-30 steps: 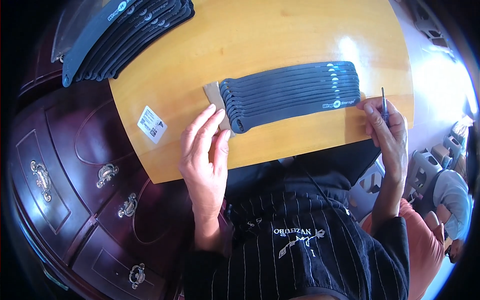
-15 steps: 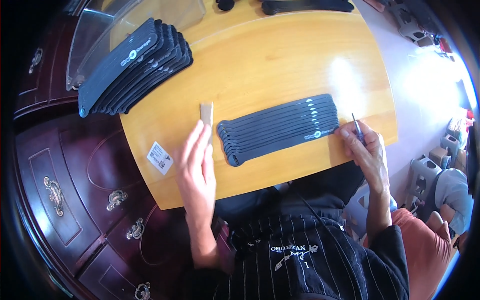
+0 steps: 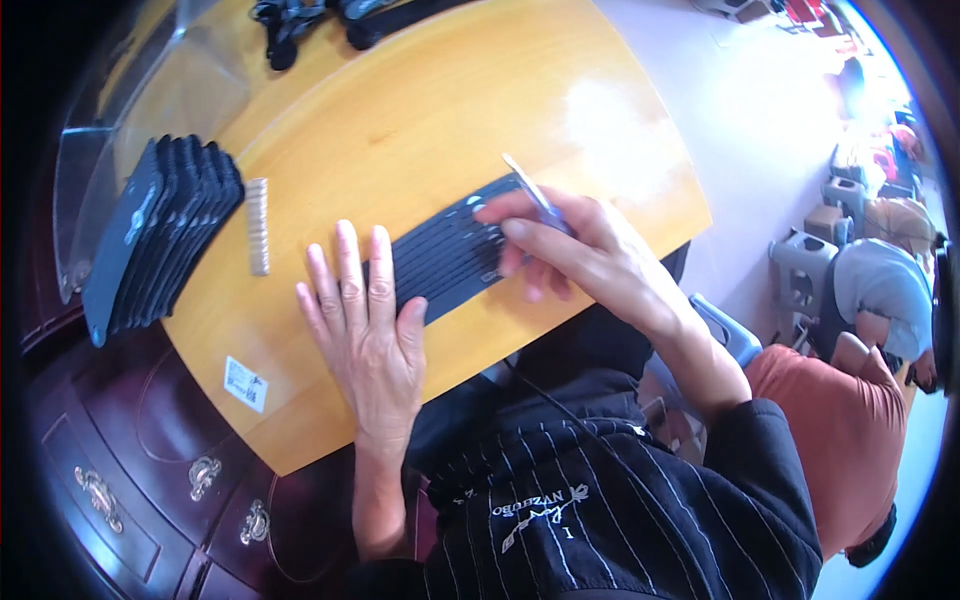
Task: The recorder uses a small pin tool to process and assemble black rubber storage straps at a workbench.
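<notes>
A fanned row of black straps with small pale printed marks (image 3: 440, 265) lies on the wooden table. My left hand (image 3: 368, 330) is flat and open, fingers spread, over the left end of these straps, hiding it. Over their right end is my right hand (image 3: 585, 245), its fingers closed on a slim pen-like tool (image 3: 542, 205) with a pale narrow tip pointing up and left. The tool's exact kind is unclear. Left of my left hand lies a narrow tan ridged strip (image 3: 258, 228), which neither hand touches.
A thick stack of similar black straps (image 3: 165, 240) stands at the table's left edge beside a clear plastic bin (image 3: 110, 160). A white label (image 3: 246, 384) lies near the front left. Dark drawers (image 3: 150, 480) adjoin the table. Other people (image 3: 830, 430) sit at the right.
The tan strip has moved left, away from my left hand, toward the thick stack. My left hand has spread over the straps. My right hand came left over them with the tool. The view has shifted.
</notes>
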Demonstrator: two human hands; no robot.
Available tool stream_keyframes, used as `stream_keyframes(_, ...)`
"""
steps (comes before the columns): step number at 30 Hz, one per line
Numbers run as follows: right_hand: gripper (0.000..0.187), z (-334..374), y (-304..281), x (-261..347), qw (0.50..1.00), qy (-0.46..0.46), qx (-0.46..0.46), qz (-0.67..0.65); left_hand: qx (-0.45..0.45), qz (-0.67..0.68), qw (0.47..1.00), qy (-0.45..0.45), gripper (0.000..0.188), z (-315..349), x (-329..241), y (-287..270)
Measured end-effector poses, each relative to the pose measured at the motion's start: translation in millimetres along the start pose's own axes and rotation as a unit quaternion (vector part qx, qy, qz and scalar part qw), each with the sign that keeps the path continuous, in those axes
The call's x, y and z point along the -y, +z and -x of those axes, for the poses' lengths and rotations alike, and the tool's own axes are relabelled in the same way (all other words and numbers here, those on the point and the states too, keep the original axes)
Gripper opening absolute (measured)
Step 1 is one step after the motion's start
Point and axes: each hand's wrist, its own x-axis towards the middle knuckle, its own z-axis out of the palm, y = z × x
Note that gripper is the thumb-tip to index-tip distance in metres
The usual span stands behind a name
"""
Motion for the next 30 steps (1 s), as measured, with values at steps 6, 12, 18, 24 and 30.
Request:
stream_keyframes(6,0.033,-22,-9,-9,0.966,0.068,0.051,-0.245,0.020,-0.014,1.000,0.004,0.059,1,2,5)
stream_keyframes(12,0.031,-22,-18,-11,0.973,0.056,0.102,-0.200,0.014,-0.012,1.000,0.014,0.060,-3,5,4)
stream_keyframes(18,0.017,7,-39,-11,0.917,-0.206,-0.237,0.247,0.053,0.018,0.998,-0.009,0.057,4,-21,-25)
stream_keyframes(24,0.026,-17,10,-15,0.938,-0.150,-0.214,0.229,0.038,0.010,0.995,0.087,0.056,-17,-45,-19)
stream_keyframes(30,0.025,-19,-1,-6,0.941,-0.116,-0.196,0.252,0.030,-0.021,0.993,0.114,0.060,-34,-61,15)
